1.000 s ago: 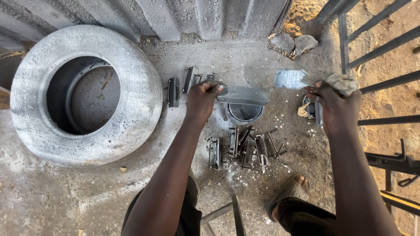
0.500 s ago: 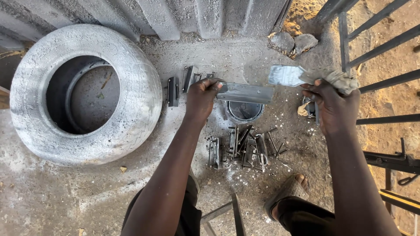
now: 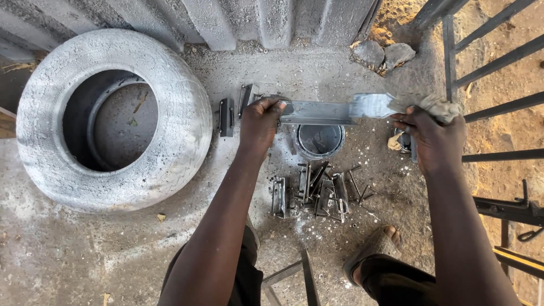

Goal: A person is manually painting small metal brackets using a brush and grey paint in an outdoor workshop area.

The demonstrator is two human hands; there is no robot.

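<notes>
The flat grey metal bar (image 3: 317, 112) has been raised slightly and levelled above the small round paint tin (image 3: 320, 140) (wiping appears under way). Its near end is clamped in the left hand (image 3: 259, 124); a crumpled rag (image 3: 430, 105) is pinched on its far end by the right hand (image 3: 432, 139), both arms outstretched.

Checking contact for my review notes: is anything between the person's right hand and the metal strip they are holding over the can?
Yes. A crumpled rag sits between the right hand and the right end of the metal strip. The left hand grips the strip's other end bare, above the round can.
</notes>
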